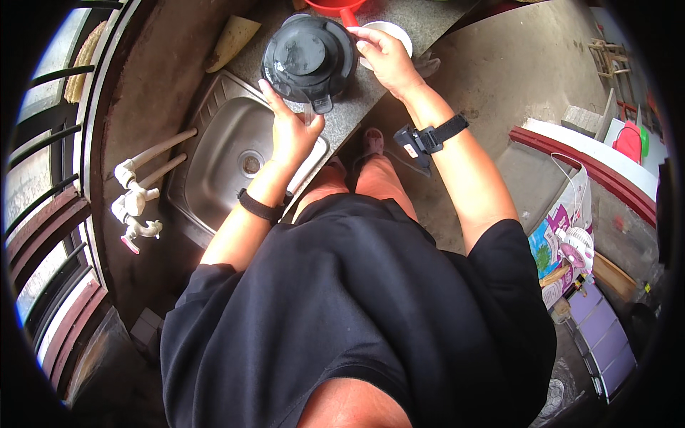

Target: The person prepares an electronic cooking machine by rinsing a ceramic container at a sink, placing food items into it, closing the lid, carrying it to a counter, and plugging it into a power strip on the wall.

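Both hands hold up a dark grey round plastic lid [302, 56], which has a raised middle and a tab at its near edge. It looks wet in places. My left hand [291, 128] grips it from the near left, the thumb along the rim and a small clear part by the fingers. What sits beneath the lid is mostly hidden. My right hand [389, 61] holds the right edge with fingertips. Behind that hand, a white bowl [398, 35] rests on the stone counter [342, 122], close to a red plastic dipper [334, 5].
Below left is a stainless steel sink [214, 155] with a drain. White pipes and a tap [142, 230] jut out beside it. A yellowish scoop-like piece [233, 40] leans at the wall. Bags and a small fan [577, 249] stand at the right.
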Demonstrator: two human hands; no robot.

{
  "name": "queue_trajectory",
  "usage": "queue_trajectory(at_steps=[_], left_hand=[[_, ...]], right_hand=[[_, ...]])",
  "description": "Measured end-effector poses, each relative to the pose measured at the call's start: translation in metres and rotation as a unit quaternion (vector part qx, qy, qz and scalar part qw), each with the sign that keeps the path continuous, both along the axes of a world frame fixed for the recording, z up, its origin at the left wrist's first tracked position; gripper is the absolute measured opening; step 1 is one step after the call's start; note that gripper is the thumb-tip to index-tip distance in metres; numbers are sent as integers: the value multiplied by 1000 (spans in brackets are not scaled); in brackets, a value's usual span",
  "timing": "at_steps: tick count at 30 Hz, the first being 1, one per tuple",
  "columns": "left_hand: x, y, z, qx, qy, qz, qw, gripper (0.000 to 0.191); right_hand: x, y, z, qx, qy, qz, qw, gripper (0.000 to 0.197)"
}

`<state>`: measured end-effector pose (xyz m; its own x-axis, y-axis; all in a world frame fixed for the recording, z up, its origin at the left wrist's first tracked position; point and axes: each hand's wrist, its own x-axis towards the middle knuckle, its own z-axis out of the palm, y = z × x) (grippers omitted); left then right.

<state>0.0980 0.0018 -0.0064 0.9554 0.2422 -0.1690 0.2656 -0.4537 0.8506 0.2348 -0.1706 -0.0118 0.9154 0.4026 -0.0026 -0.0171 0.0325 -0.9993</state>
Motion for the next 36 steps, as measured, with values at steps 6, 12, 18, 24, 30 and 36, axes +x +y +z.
queue_trajectory(at_steps=[6, 12, 18, 24, 30, 36], left_hand=[[-1, 2, -2, 25, 2, 13, 1000, 108], [-2, 3, -3, 47, -19, 0, 999, 109], [-3, 4, -4, 42, -15, -3, 999, 110], [-3, 3, -2, 46, -4, -4, 999, 110], [-3, 9, -1, 24, -33, -13, 999, 116], [19, 26, 25, 158, -68, -53, 984, 93]], right_hand=[[6, -2, 3, -19, 14, -3, 1000, 27], [9, -5, 4, -31, -4, 21, 999, 27], [11, -5, 8, 2, 43, 29, 999, 27], [12, 0, 1, 37, 63, 11, 997, 25], [10, 1, 4, 56, 107, 1, 993, 30], [13, 7, 18, -13, 96, 50, 994, 37]])
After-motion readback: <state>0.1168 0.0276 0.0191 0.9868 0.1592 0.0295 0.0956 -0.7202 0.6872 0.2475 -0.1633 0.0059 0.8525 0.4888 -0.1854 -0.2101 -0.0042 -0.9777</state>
